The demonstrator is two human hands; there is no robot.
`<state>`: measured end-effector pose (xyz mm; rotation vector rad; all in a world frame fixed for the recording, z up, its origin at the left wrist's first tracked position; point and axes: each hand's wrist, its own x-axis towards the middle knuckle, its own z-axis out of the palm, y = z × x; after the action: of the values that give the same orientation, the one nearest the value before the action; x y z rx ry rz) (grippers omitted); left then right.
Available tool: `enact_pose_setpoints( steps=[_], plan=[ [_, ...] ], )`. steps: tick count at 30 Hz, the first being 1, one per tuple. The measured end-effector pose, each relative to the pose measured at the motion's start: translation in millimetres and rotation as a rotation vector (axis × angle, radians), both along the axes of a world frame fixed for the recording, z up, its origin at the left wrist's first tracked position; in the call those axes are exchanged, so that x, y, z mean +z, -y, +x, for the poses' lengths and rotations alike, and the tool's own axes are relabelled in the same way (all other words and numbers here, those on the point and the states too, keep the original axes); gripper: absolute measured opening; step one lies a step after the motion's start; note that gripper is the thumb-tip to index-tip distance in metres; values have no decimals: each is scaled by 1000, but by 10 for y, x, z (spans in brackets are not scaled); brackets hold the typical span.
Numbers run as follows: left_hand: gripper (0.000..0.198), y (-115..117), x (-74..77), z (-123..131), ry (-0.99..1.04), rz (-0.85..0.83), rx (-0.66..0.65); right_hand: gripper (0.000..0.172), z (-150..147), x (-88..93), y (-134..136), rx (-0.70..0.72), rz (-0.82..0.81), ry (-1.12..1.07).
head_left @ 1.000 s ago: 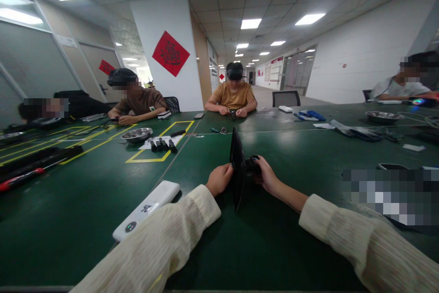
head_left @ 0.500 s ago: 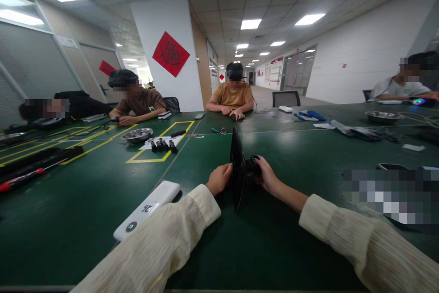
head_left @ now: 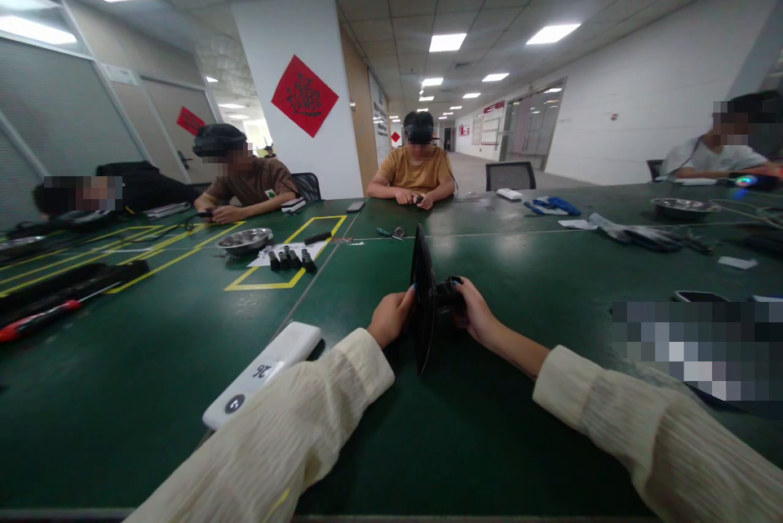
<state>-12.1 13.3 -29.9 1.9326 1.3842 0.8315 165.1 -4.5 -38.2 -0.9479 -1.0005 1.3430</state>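
A thin black panel [head_left: 422,286] stands on edge on the green table [head_left: 183,360], seen almost edge-on. My left hand [head_left: 391,316] is closed on its left face, thumb against the panel. My right hand [head_left: 474,311] is closed on a small black part [head_left: 449,294] fixed to the panel's right side. Both forearms in cream knit sleeves rest on the table.
A white power bank [head_left: 263,374] lies by my left forearm. Farther left are a steel bowl [head_left: 245,241], small black parts [head_left: 290,259] in a yellow-taped box, and a red-handled screwdriver [head_left: 37,321]. Several other people sit around the table. A blurred patch [head_left: 691,347] covers the right.
Almost nothing differs. My hands and the panel have shifted very slightly upward in view; the grip is the same.
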Motion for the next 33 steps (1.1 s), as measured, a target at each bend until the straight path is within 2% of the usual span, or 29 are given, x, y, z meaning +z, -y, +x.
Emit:
enact_pose_setpoints(
  steps=[6, 12, 18, 33],
  plan=[
    [58, 14, 28, -10, -37, -9, 9, 24, -7, 11, 9, 5, 8, 4],
    [35, 42, 62, -22, -77, -3, -17, 23, 7, -18, -9, -9, -1, 6],
    [36, 56, 91, 15, -122, 51, 29, 23, -2, -24, -22, -15, 17, 12],
    [46, 41, 53, -4, -58, 72, -28, 25, 2, -29, -21, 6, 9, 19]
  ],
)
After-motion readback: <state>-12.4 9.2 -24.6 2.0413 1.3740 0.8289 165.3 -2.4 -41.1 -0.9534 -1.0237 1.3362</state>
